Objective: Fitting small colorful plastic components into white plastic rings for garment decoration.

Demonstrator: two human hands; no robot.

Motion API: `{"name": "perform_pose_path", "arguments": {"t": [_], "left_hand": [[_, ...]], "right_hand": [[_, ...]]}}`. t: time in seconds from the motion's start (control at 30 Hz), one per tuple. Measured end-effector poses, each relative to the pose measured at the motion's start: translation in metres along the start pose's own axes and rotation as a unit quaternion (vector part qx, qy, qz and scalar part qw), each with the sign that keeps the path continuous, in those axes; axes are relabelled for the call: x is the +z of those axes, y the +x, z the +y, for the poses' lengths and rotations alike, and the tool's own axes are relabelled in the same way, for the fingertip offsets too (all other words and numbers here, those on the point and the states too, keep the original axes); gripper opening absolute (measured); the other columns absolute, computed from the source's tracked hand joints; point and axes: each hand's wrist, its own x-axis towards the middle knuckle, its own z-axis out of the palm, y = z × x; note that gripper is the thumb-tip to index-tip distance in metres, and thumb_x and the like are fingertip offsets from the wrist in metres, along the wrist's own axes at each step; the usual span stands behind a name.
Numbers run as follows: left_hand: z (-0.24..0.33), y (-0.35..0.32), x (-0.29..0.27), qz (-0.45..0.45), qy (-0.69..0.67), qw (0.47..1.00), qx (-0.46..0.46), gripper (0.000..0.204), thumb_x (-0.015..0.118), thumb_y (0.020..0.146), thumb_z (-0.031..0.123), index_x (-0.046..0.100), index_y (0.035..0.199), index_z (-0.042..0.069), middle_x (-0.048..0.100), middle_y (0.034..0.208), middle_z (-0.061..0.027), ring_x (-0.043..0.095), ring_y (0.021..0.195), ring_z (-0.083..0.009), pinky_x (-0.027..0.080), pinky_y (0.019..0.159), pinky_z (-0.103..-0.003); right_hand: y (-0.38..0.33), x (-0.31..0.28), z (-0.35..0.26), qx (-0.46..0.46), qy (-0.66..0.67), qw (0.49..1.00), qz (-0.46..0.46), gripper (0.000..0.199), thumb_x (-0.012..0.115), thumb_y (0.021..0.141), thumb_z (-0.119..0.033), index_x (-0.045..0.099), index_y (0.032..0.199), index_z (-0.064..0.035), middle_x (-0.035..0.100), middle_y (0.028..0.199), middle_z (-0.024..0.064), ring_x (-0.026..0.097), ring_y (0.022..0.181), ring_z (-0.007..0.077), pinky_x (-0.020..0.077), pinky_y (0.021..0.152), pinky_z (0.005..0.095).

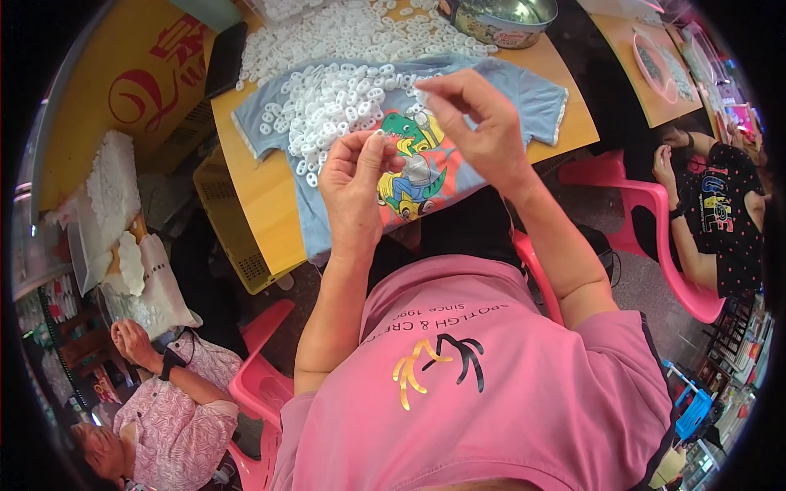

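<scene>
Your left hand pinching a white piece, right hand, grip unclear, white heap just beyond left, blue shirt beneath, bowl farther.

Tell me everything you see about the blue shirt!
The shirt is dull blue and looks like cloth, with pale-edged short sleeves spread sideways. A green dinosaur on orange decorates it. It lies on the table, partly under a heap of white pieces. The left hand and right hand are above it; whether they touch it is unclear.
</scene>
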Motion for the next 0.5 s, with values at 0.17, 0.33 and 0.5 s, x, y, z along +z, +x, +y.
{"name": "perform_pose_path", "arguments": {"t": [0.17, 0.33, 0.5], "left_hand": [[0.010, -0.003, 0.002, -0.013, -0.074, 0.997, -0.032, 0.015, 0.063, 0.093, 0.012, 0.060, 0.100, -0.001, 0.066, 0.085, -0.0087, 0.063, 0.070, -0.0136, 0.052, 0.065, -0.026], [0.013, -0.003, 0.001, -0.018, -0.080, 0.995, -0.053, 0.015, 0.063, 0.093, 0.012, 0.060, 0.099, -0.001, 0.065, 0.084, -0.0084, 0.063, 0.069, -0.0138, 0.052, 0.065, -0.026], [0.015, 0.001, 0.000, -0.040, -0.112, 0.985, -0.124, 0.015, 0.060, 0.095, 0.015, 0.060, 0.097, 0.000, 0.064, 0.082, -0.0069, 0.062, 0.067, -0.0142, 0.051, 0.063, -0.025]], "right_hand": [[-0.010, -0.005, 0.034, 0.079, -0.089, 0.991, -0.060, 0.015, 0.063, 0.088, -0.004, 0.069, 0.102, -0.0023, 0.063, 0.091, 0.0059, 0.061, 0.079, 0.0135, 0.0489, 0.065, 0.0265], [-0.014, -0.002, 0.028, -0.048, -0.158, 0.985, -0.045, 0.021, 0.069, 0.082, -0.001, 0.069, 0.103, -0.0049, 0.062, 0.099, 0.0069, 0.063, 0.082, 0.0172, 0.0515, 0.067, 0.0279], [0.003, 0.000, 0.005, -0.121, 0.000, 0.989, -0.089, 0.025, 0.071, 0.080, 0.001, 0.069, 0.104, -0.0062, 0.061, 0.100, 0.0085, 0.062, 0.084, 0.0183, 0.0511, 0.067, 0.0275]]}}
